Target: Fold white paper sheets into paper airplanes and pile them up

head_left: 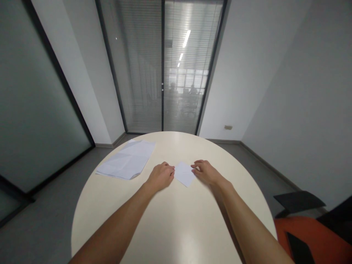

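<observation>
A small white folded paper (184, 174), roughly diamond-shaped with a faint crease, lies on the round table (162, 234). My left hand (162, 175) is closed at its left corner, fingertips pinched on that edge. On the opposite side, my right hand (205, 171) has its thumb and fingers apart, close to the paper's right corner; whether they touch it I cannot tell. Larger white sheets (129, 159) with fold creases lie farther left, near the table's rim, apart from both hands.
An orange chair (310, 238) with a black armrest (299, 201) stands at the right of the table. Behind the table is a glass partition with blinds (143, 73). White walls rise on the right, and a frosted glass panel (33, 110) stands at the left.
</observation>
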`<state>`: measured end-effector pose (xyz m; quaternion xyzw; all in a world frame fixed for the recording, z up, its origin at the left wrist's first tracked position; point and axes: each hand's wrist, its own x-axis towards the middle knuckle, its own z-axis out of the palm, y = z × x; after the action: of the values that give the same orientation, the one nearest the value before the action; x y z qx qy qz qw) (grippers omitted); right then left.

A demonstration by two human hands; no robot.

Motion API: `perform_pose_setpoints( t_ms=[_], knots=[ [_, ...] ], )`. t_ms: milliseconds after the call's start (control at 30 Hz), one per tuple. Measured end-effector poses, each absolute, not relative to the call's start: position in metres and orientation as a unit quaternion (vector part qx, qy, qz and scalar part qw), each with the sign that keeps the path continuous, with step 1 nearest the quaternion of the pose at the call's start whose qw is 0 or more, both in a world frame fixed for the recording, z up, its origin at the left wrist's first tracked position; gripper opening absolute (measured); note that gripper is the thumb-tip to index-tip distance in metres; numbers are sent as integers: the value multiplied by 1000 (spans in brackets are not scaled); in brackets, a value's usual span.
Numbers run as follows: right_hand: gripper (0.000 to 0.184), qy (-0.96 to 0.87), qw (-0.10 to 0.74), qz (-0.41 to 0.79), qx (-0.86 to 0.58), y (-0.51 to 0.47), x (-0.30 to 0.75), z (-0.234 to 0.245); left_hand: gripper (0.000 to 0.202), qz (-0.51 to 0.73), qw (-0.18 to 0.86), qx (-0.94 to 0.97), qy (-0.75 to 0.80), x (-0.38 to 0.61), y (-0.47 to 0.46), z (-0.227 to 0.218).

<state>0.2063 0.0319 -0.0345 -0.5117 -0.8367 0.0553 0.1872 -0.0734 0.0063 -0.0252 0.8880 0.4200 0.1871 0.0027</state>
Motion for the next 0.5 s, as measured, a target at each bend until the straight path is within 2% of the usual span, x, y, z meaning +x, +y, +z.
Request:
perform_pose_setpoints(
  t_ms=[233,500],
  knots=[
    [19,-803,199,59,-559,24,190,-28,32,175,-46,864,469,-74,5,-20],
    [14,-801,212,72,-555,22,182,-28,30,174,-26,885,430,-69,3,-27]
  ],
)
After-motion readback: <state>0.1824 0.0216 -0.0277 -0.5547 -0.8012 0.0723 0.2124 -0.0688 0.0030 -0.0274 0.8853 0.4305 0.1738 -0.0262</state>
